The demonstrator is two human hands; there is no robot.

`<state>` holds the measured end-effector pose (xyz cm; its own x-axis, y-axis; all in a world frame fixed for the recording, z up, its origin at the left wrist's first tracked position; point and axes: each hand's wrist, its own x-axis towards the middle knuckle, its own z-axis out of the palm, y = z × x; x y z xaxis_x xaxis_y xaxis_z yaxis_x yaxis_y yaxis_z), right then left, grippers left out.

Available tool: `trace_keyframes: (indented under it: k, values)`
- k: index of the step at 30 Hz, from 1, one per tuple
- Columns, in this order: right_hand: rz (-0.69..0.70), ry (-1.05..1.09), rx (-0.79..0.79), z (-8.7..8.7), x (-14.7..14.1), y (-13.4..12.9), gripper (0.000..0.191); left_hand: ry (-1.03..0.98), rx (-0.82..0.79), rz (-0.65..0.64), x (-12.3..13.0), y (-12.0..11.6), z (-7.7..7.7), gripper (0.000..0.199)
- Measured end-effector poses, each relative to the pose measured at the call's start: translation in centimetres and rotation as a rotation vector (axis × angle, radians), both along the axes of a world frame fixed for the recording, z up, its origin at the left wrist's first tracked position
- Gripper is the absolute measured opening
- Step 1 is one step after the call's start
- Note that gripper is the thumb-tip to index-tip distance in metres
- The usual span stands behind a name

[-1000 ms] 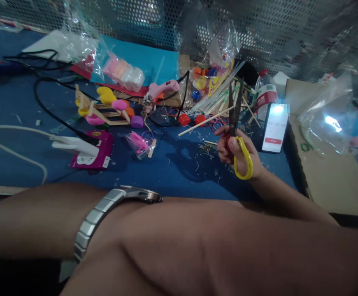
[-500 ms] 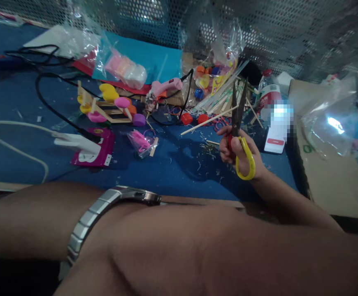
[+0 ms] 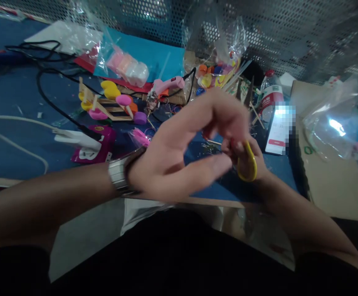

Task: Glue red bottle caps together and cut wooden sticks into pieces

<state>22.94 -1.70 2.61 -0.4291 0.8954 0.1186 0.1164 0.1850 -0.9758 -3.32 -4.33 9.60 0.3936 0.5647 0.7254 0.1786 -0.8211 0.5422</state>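
My right hand (image 3: pixel 261 160) is closed around a pair of scissors with yellow-and-red handles (image 3: pixel 254 162). Their dark blades (image 3: pixel 248 93) point away from me, partly hidden behind my other hand. In front of them, my left hand (image 3: pixel 166 156), with a metal-band watch (image 3: pixel 117 174) at its wrist, is blurred by motion. Its fingers curve with a gap to the thumb, and the fingertips overlap the right fingers in view; contact is unclear. Small pale scraps (image 3: pixel 208 150) lie on the blue tabletop below.
Left of my hands stand a stick frame with coloured round pieces (image 3: pixel 114 107), a pink glue gun (image 3: pixel 169 84) and a purple power strip (image 3: pixel 105 144) with cables. Toward the right are a bottle (image 3: pixel 271 92), a lit phone (image 3: pixel 276 133) and a cardboard box (image 3: pixel 324 176).
My left hand and forearm have swung from across the bottom of the view up to the scissors. The right hand keeps its hold in nearly the same place.
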Motion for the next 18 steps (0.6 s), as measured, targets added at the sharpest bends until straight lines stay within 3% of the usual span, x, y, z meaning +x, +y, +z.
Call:
trace_keyframes:
  k: [1, 2, 5, 7, 10, 13, 18]
  values:
    - [-0.022, 0.012, 0.024, -0.1, 0.1, 0.0, 0.047, -0.061, 0.126, 0.012, 0.0, 1.2, -0.9, 0.016]
    - [-0.042, 0.021, 0.045, -0.2, 0.3, 0.0, 0.046, 0.003, 0.225, 0.082, 0.0, 2.2, -2.0, 0.023]
    - [-0.024, -0.086, 0.15, 0.0, 0.8, -0.4, 0.049, 0.164, 0.226, 0.217, 0.1, 4.1, -5.2, 0.06]
    - [0.006, -0.213, 0.225, 0.3, 1.1, -0.6, 0.053, 0.2, 0.161, 0.203, 0.2, 4.1, -6.4, 0.056]
    - [0.027, -0.392, 0.324, 0.8, 1.0, -0.7, 0.056, 0.237, 0.031, 0.179, 0.3, 3.4, -6.7, 0.032]
    - [0.03, -0.529, 0.446, 1.2, 0.7, -0.6, 0.055, 0.306, -0.062, 0.153, 0.1, 2.9, -6.3, 0.026]
    - [0.004, -0.583, 0.601, 1.4, 0.4, -0.7, 0.054, 0.231, -0.002, 0.112, -0.5, 3.0, -6.7, 0.023]
